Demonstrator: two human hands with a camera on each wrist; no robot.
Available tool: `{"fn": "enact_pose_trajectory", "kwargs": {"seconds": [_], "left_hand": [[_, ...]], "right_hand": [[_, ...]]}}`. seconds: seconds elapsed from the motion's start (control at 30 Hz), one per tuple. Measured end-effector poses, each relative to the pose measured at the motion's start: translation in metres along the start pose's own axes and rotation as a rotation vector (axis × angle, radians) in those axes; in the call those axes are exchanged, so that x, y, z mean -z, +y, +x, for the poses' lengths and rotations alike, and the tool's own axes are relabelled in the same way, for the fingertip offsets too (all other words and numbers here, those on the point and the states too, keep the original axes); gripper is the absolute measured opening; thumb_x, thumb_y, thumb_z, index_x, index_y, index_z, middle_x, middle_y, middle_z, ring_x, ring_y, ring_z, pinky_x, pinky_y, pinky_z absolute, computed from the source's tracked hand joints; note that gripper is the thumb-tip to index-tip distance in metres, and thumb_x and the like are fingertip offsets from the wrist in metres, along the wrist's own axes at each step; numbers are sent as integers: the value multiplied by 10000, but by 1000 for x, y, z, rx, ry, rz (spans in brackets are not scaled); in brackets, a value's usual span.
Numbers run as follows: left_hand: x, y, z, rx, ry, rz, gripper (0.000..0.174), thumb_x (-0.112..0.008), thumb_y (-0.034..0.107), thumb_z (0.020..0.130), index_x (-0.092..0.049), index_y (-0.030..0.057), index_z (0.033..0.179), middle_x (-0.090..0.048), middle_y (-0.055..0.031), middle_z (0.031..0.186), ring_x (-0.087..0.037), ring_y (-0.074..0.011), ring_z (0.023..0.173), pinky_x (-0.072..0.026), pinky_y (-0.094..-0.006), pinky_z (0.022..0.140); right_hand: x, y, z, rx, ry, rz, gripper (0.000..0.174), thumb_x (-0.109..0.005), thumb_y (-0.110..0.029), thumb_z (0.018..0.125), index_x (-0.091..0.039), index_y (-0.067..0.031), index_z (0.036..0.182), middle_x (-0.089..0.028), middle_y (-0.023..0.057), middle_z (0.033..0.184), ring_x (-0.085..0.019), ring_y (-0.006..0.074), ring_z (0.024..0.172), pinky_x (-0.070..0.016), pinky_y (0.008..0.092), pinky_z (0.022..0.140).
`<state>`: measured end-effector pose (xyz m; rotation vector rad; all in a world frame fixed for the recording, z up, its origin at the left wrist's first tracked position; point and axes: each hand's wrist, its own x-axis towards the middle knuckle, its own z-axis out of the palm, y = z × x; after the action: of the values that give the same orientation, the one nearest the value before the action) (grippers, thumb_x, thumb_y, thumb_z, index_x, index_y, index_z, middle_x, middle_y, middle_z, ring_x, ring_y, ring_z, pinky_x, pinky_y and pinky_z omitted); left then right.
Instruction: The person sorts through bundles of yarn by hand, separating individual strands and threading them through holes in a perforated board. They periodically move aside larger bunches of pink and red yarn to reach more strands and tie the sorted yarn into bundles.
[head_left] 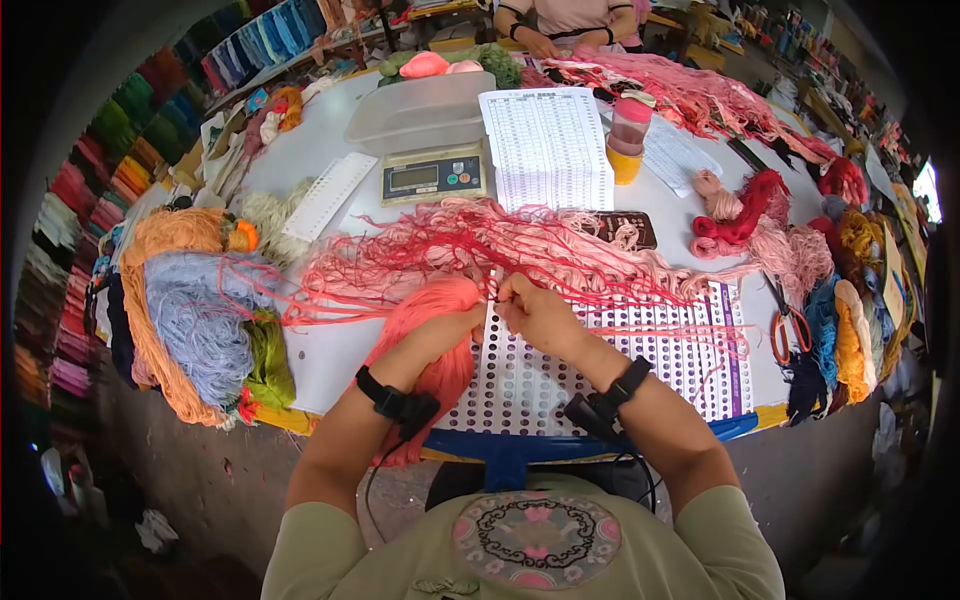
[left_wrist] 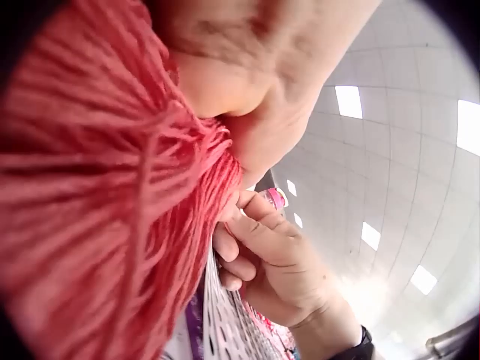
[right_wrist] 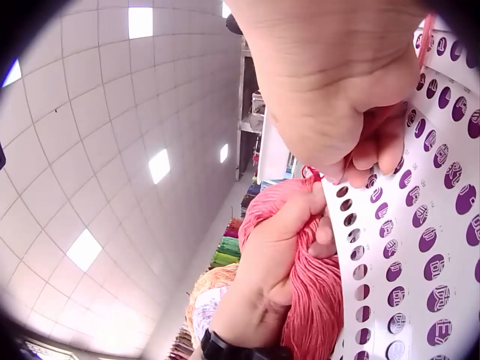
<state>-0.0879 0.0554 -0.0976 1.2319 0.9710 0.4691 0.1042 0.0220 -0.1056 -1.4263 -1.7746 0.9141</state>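
Observation:
A thick coral-pink yarn hank (head_left: 440, 345) passes through my left hand (head_left: 462, 322), whose fingers curl round it; the left wrist view shows the strands (left_wrist: 112, 195) bunched under the palm. My right hand (head_left: 535, 312) is close beside it, thumb and fingers pinched together at the left edge of the white card with rows of punched holes (head_left: 520, 385). In the right wrist view the right fingertips (right_wrist: 371, 161) meet at the card's edge (right_wrist: 409, 247), near a bit of red strand. What exactly they pinch is too small to tell.
Pink and red strands (head_left: 420, 245) lie across the table beyond the hands. Behind them stand a scale (head_left: 432, 178), a plastic tray (head_left: 420, 115), printed sheets (head_left: 548, 150) and a jar (head_left: 628, 135). Scissors (head_left: 790, 335) lie right; yarn piles (head_left: 205, 325) left. Another person sits opposite.

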Motion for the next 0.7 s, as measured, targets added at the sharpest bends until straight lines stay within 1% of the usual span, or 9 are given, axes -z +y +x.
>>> {"fn": "enact_pose_trajectory", "kwargs": {"seconds": [0.07, 0.2, 0.27, 0.4, 0.47, 0.5, 0.57, 0.63, 0.7], "left_hand": [[4, 3, -10, -181, 166, -31, 142, -559, 158, 909, -626, 34, 893, -584, -29, 713, -511, -103, 589, -407, -229, 538], [7, 19, -32, -162, 164, -412, 133, -579, 149, 884, -624, 37, 938, -589, -30, 736, -489, -100, 588, -388, -222, 536], [8, 22, -39, -85, -91, -581, 148, -558, 147, 897, -620, 27, 956, -621, -50, 840, -470, -91, 609, -386, -210, 569], [-11, 36, -43, 22, -109, -739, 182, -592, 150, 861, -618, 28, 994, -605, -39, 750, -474, -103, 589, -384, -226, 554], [-21, 43, -43, 11, -71, -243, 208, -586, 167, 875, -623, 32, 1030, -622, -41, 788, -503, -110, 616, -406, -231, 576], [-24, 39, -37, 12, -74, -250, 208, -586, 167, 875, -623, 32, 1030, -622, -41, 788, -503, -110, 616, -406, -231, 576], [-23, 19, -19, 111, -13, 131, 233, -572, 202, 907, -622, 40, 1067, -628, -35, 805, -528, -109, 636, -427, -235, 598], [-14, 5, -11, -12, -65, 185, 240, -563, 240, 929, -624, 50, 1062, -621, -19, 798, -541, -97, 644, -440, -223, 606], [8, 8, -16, 87, 103, 127, 189, -560, 221, 917, -622, 52, 974, -581, -11, 748, -509, -96, 597, -421, -236, 549]], "right_hand": [[1, 3, 0, -2, 11, -16, 195, -623, -214, 873, -521, -86, 980, -619, 128, 702, -633, 309, 667, -475, 409, 606], [4, 9, 3, -103, -67, 133, 185, -642, -207, 867, -565, -56, 940, -610, 99, 673, -593, 215, 596, -458, 338, 576], [3, 8, 3, -105, -78, 122, 175, -646, -203, 864, -580, -54, 928, -612, 87, 666, -581, 187, 580, -451, 333, 572], [6, -1, -2, -122, -82, 129, 188, -654, -185, 861, -580, -46, 963, -624, 68, 680, -577, 151, 579, -447, 313, 560], [7, -10, -4, -82, -79, 443, 231, -674, -170, 852, -572, -28, 1004, -628, 46, 698, -555, 115, 577, -435, 284, 538], [11, -15, -3, -87, -81, 438, 231, -674, -170, 852, -572, -28, 1004, -628, 46, 698, -555, 115, 577, -435, 284, 538], [20, -25, 3, -173, -184, 659, 284, -693, -159, 842, -558, -9, 1042, -624, 34, 727, -531, 88, 579, -436, 254, 545], [13, -6, 8, -159, -214, 646, 290, -723, -185, 820, -578, -24, 1013, -612, 43, 738, -524, 96, 596, -452, 262, 578], [-6, 35, 14, 74, -144, 224, 286, -751, -196, 782, -597, -34, 960, -615, 57, 733, -562, 137, 639, -472, 293, 618]]}}
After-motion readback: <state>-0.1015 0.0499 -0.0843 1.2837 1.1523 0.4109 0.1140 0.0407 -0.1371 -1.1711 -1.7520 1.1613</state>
